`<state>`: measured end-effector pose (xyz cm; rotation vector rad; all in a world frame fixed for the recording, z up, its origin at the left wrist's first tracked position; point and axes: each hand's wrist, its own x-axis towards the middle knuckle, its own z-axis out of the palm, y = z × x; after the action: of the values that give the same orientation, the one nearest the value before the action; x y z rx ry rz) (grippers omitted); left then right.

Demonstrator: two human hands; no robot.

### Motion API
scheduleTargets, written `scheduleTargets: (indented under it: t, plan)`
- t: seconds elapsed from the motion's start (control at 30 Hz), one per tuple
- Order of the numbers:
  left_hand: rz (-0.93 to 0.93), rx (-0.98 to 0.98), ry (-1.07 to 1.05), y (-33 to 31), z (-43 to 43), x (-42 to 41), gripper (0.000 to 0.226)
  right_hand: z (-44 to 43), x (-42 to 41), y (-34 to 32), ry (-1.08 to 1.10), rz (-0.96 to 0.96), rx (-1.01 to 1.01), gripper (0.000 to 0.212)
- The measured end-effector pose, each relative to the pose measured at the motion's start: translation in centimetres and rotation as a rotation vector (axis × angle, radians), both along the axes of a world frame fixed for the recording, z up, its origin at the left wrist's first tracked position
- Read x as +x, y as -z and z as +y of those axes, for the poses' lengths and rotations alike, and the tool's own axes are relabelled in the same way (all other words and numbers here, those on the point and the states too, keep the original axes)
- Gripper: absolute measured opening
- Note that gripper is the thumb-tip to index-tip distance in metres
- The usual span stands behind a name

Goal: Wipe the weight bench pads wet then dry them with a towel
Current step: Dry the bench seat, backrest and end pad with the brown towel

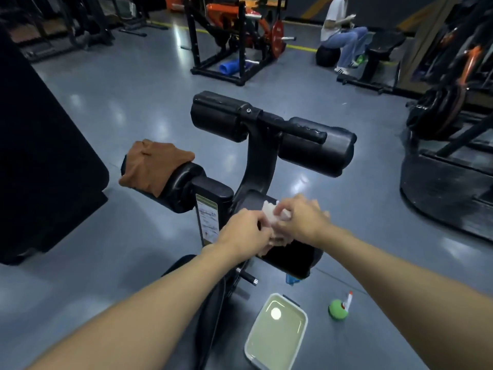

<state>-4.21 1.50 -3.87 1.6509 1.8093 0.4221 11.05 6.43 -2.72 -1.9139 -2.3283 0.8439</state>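
Grey gym floor (133, 84) lies under the lower right pad (290, 259), atop which left hand (244, 231) and right hand (301, 217) pinch a white cloth (269, 212) in curled fingers. Left of that pad hangs a brown towel (154, 166).

The room is dim; light from above makes pale glare patches on the glossy floor (114, 84). The edges bend, and the 9 o'clock side is nearly black.
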Motion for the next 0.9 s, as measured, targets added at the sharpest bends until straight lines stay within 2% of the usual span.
scheduleTargets:
  t: [0.17, 0.27, 0.5, 0.57, 0.67, 0.73, 0.8, 0.9]
  plan:
    - [-0.007, 0.067, -0.146, -1.0, 2.6, -1.6, 0.023, 2.0, -1.7, -1.5, -0.025, 0.088, 0.041, 0.038]
    - [0.004, 0.091, -0.228, -1.2, 3.7, -4.7, 0.023, 3.5, -4.4, -1.7, -0.051, 0.136, 0.088, 0.039]
    - [0.053, 0.202, -0.399, -0.6, 5.5, -16.3, 0.017, 6.3, -15.8, -1.7, -0.097, 0.256, 0.029, 0.039]
    - [0.137, 0.210, -0.422, 0.1, 6.3, -19.7, 0.013, 7.1, -19.4, -1.4, -0.114, 0.314, 0.024, 0.042]
    - [0.318, 0.130, -0.369, 1.1, 7.3, -23.6, 0.061, 8.1, -24.3, -0.6, -0.149, 0.336, 0.061, 0.054]
    - [0.351, 0.086, -0.307, 1.8, 7.8, -24.9, 0.080, 8.6, -26.6, 0.0, -0.162, 0.301, 0.063, 0.060]
    - [0.329, 0.109, -0.278, 2.6, 8.1, -25.8, 0.079, 9.2, -27.9, 0.5, -0.192, 0.226, 0.075, 0.057]
    - [0.183, 0.237, -0.285, 3.4, 8.0, -26.7, 0.055, 9.4, -28.4, 0.6, -0.221, 0.138, 0.088, 0.057]
